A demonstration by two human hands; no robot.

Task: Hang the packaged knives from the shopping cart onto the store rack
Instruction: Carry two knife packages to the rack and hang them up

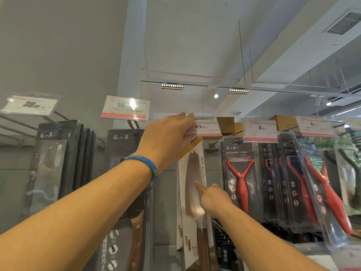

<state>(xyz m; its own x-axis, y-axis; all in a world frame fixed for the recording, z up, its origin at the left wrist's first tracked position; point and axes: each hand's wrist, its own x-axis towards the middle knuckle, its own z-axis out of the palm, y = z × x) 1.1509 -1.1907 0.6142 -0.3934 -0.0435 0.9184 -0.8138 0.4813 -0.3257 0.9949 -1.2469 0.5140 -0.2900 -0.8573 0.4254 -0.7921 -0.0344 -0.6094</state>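
A white packaged knife (192,194) with a steel blade and wooden handle hangs on the rack, its top under the "49" price tag (208,127). My left hand (170,137), with a blue wristband, is raised at that tag, its fingers on the tag's left end and over the top of the package. Lower down, my right hand (212,196) touches the package's front with an extended finger, the other fingers curled. The hook itself is hidden behind my left hand.
Dark boxed knives (64,165) hang at the left under the "39" and "99" tags (125,108). Red peelers in clear packs (241,178) hang at the right under "8" tags. More packaged knives hang on the row below.
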